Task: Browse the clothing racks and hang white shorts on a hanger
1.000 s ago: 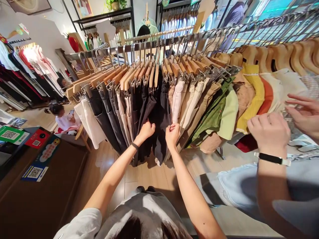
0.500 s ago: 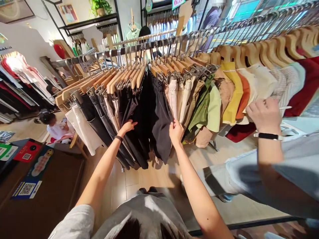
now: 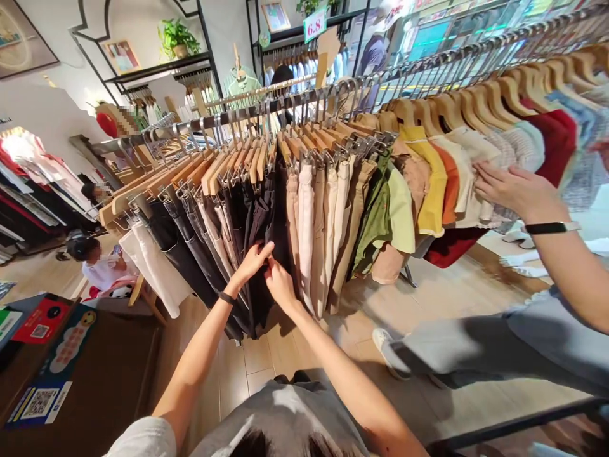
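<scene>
Several pairs of black trousers [image 3: 259, 212] hang from wooden clip hangers [image 3: 259, 158] on the rail in front of me. My left hand [image 3: 251, 265] is closed on their dark cloth, thumb on top. Just to its right, my right hand [image 3: 281, 284] pinches the same black cloth, so close that the fingertips of both hands nearly meet. Folds of fabric partly hide the fingers. Beige and cream trousers [image 3: 307, 222] hang to the right of my hands, with grey jeans [image 3: 190, 235] to the left.
At right, a co-worker's hand [image 3: 518, 190] with a wristband reaches toward shirts [image 3: 469, 171] on the same rail. A seated child [image 3: 102, 266] is at left beyond a dark counter [image 3: 104, 368]. A green jacket [image 3: 380, 222] hangs mid-rail.
My right hand has moved left, beside my left hand, and the black trousers it held have shifted left, uncovering beige ones. The other person's hand has opened out.
</scene>
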`<state>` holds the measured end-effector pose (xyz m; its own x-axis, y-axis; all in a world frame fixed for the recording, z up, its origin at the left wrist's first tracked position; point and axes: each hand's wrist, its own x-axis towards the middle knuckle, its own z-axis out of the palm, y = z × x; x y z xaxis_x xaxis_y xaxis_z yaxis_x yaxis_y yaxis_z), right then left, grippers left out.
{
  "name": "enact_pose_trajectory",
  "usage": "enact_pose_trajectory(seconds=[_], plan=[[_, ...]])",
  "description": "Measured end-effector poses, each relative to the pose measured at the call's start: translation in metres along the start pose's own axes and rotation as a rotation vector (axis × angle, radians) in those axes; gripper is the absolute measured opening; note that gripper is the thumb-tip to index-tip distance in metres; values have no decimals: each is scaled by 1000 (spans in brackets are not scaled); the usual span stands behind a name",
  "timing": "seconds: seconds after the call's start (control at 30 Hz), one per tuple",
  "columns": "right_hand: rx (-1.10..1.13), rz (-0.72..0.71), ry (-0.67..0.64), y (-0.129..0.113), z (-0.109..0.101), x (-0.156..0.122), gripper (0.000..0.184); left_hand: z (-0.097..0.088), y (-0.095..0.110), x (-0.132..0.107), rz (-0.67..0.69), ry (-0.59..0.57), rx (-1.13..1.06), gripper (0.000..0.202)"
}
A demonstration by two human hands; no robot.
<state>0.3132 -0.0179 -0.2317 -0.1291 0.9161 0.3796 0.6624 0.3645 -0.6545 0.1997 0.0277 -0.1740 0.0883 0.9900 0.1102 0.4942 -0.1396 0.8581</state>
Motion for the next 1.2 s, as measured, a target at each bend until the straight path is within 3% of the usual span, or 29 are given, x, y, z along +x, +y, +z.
enact_pose_trajectory(seconds=[0.1, 0.17, 0.3, 0.4, 0.47, 0.53, 0.6, 0.67, 0.73, 0.8, 0.9, 1.03, 1.13, 1.2], plan=[[38, -50, -20, -18, 13, 4, 38, -4, 11, 2, -30, 195, 208, 29], [53, -56, 111, -13, 10, 10, 40, -11, 14, 3, -23, 258, 341, 30], [124, 116, 498, 25, -15, 28, 53, -29, 12, 4, 8, 209, 505, 32], [142, 226, 617, 54, -35, 39, 58, -41, 11, 3, -41, 138, 622, 32], [140, 206, 645, 66, -43, 42, 61, -47, 12, 2, -177, 70, 594, 37], [134, 191, 617, 73, -48, 42, 59, -51, 14, 1, -351, -27, 479, 49], [158, 218, 494, 77, -51, 44, 49, -50, 16, 0, -470, -154, 349, 64], [207, 231, 327, 81, -52, 48, 49, -41, 18, -1, -483, -345, 96, 73], [251, 195, 195, 85, -52, 56, 52, -22, 22, 0, -397, -437, -255, 68], [283, 146, 134, 87, -51, 63, 54, 5, 27, 4, -248, -323, -434, 62], [352, 120, 150, 85, -52, 68, 73, 43, 33, 12, 0, 74, -234, 66], [367, 121, 216, 73, -67, 67, 94, 67, 40, 9, 297, 520, 21, 40], [266, 63, 240, 63, -84, 74, 92, 74, 48, 6, 289, 797, 223, 40], [169, 72, 228, 60, -98, 83, 67, 75, 54, 10, 180, 916, 390, 46]])
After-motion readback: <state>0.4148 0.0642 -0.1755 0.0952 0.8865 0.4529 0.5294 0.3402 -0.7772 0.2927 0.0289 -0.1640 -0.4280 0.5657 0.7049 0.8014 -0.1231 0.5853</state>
